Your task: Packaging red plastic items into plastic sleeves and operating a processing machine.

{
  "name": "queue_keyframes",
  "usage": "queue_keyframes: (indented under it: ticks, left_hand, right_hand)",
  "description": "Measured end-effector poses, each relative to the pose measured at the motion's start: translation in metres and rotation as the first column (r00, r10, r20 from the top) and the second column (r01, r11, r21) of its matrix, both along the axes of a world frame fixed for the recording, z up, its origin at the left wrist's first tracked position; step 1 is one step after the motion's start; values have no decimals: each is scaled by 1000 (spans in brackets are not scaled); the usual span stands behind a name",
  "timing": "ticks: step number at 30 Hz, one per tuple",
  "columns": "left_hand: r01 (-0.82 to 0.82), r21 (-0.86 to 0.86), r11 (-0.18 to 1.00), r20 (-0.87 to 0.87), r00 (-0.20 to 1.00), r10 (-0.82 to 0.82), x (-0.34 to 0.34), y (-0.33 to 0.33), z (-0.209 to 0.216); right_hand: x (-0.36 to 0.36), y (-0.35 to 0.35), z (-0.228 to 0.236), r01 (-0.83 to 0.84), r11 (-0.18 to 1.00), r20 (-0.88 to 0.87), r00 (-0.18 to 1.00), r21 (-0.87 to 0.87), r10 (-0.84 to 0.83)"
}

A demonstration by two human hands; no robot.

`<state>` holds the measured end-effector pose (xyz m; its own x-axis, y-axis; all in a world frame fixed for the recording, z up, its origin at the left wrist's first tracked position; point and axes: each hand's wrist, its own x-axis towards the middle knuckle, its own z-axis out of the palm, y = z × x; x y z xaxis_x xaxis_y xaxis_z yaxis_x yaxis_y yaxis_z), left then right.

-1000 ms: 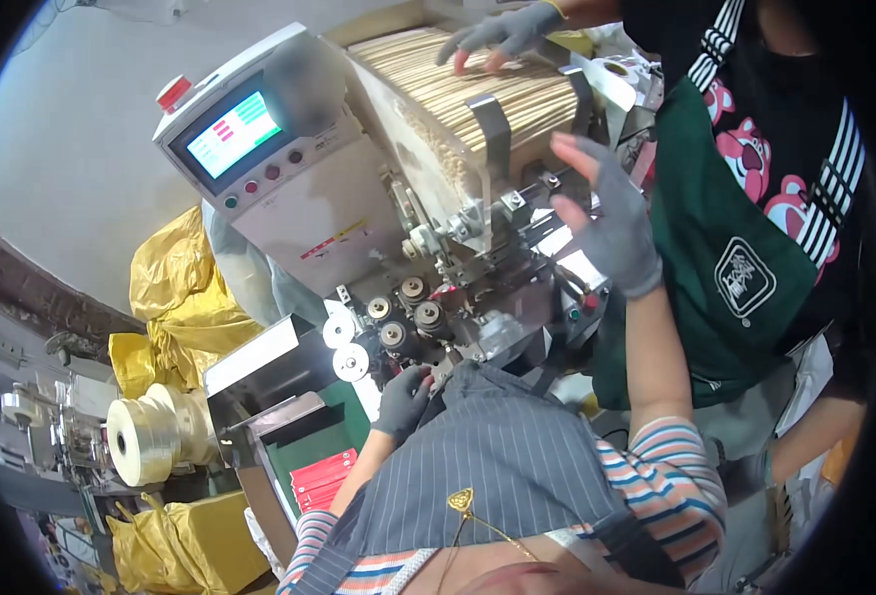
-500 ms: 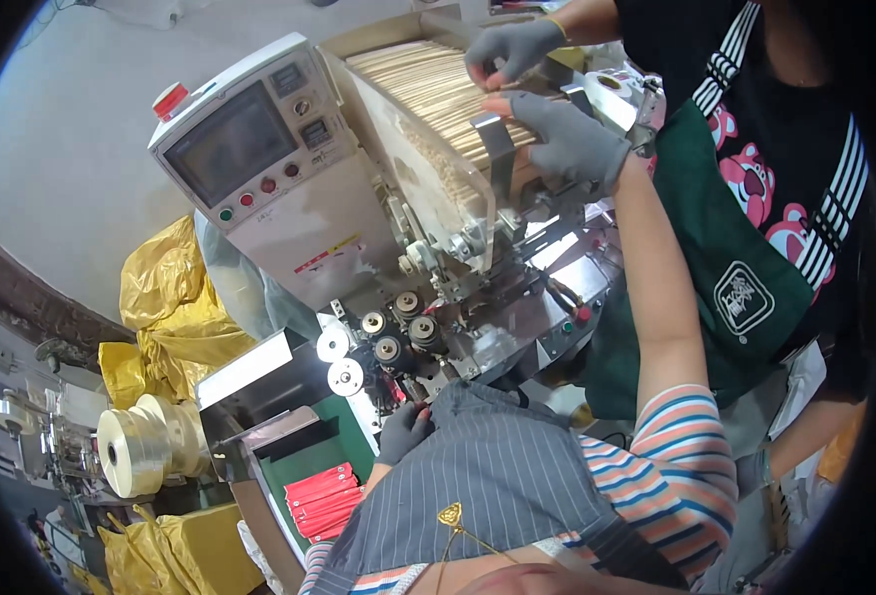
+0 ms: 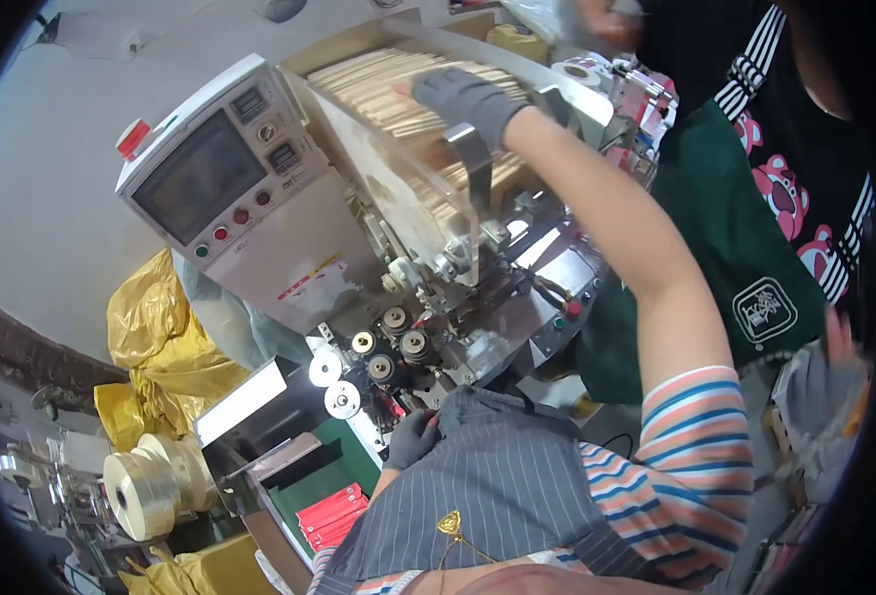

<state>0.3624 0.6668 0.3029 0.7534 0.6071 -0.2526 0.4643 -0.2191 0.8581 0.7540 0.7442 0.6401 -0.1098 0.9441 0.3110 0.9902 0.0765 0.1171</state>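
Note:
My right hand [image 3: 466, 102], in a grey glove with bare fingertips, lies over the thin wooden sticks [image 3: 364, 89], which look like chopsticks, in the machine's hopper [image 3: 398, 188]. Its fingers are stretched out, palm down, and hold nothing I can see. Low by the machine's front rests my left hand [image 3: 413, 439], gloved alike, with its fingers curled; whatever may be in them is hidden. Just beyond it are several small dark rollers [image 3: 395, 318] and two white discs [image 3: 342, 400]. Red slim packets [image 3: 331, 516] lie in a green-lined tray [image 3: 334, 451] beside that hand.
A control panel with a screen [image 3: 200, 159] and buttons stands left of the hopper. Pliers [image 3: 553, 290] lie on the metal deck. Film rolls [image 3: 142, 496] and yellow bags [image 3: 155, 327] are at left. A co-worker in a green apron [image 3: 726, 228] stands at right, gloved hands blurred.
My right hand has moved left and farther onto the sticks, flattening out. The co-worker's hand has pulled back from the hopper. My left hand stays by the rollers. The view has shifted slightly.

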Motion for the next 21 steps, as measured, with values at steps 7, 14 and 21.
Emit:
queue_keyframes:
  ticks: [7, 14, 21]
  left_hand:
    - [45, 369, 928, 256, 955, -148, 47, 29, 64]
    - [-263, 327, 908, 611, 792, 9, 75, 53, 197]
    - [-380, 739, 556, 638, 659, -399, 138, 60, 287]
  right_hand:
    - [6, 37, -32, 133, 964, 31, 989, 230, -144]
    - [-25, -43, -10, 38, 969, -330, 936, -244, -119]
    - [-13, -84, -35, -61, 971, -215, 970, 232, 113]
